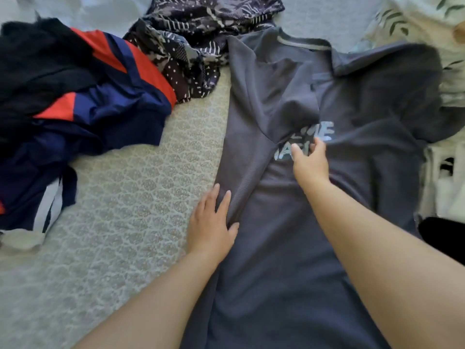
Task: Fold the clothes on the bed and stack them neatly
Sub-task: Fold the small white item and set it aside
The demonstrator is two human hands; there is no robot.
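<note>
A dark grey T-shirt (289, 248) with pale lettering lies spread lengthwise on the bed (130, 197). Its left side is folded inward over the chest. My left hand (210, 222) lies flat with straight fingers on the folded left edge, low on the shirt. My right hand (310, 162) reaches further up, its fingers pressing on the fabric at the lettering. Whether those fingers pinch the cloth is not visible. The shirt's right sleeve (402, 96) is still spread out to the right.
A heap of unfolded clothes lies at the left: a black garment (37, 59), a navy and red one (105, 102), and a dark patterned piece (196, 46) at the back. Pale leaf-print fabric (427, 21) lies at the right.
</note>
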